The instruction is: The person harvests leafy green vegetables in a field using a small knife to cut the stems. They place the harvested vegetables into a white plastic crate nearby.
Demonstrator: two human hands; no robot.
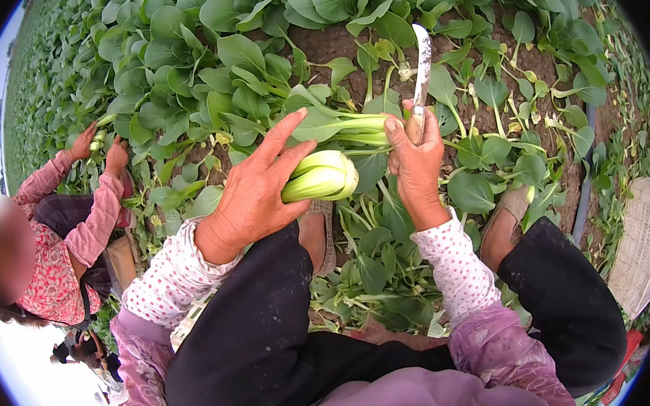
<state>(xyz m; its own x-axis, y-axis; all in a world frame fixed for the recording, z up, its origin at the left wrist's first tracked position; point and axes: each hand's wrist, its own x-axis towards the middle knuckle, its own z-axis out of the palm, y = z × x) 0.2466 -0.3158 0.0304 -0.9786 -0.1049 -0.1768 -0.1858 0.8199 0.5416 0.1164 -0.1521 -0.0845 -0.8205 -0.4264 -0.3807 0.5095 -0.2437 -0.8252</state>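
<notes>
My left hand (260, 188) is wrapped around a head of bok choy (328, 176), whose pale, cut base points right. Its leafy end is hidden by the hand. In my right hand (419, 154) is a knife (421, 70) with a wooden handle, its curved, stained blade pointing up and away. The thumb and fingers of that hand also pinch the base of a second bok choy (359, 130). That plant's leaves stretch left, just beyond my left fingertips. Loose leaves (373, 257) cover the soil between my feet.
Dense standing bok choy (227, 14) fills the far side and left. A dark hose (584, 180) runs along the soil at right, near a pale plastic crate (639, 245). To the left, another person (51, 250) crouches with both hands at the plants.
</notes>
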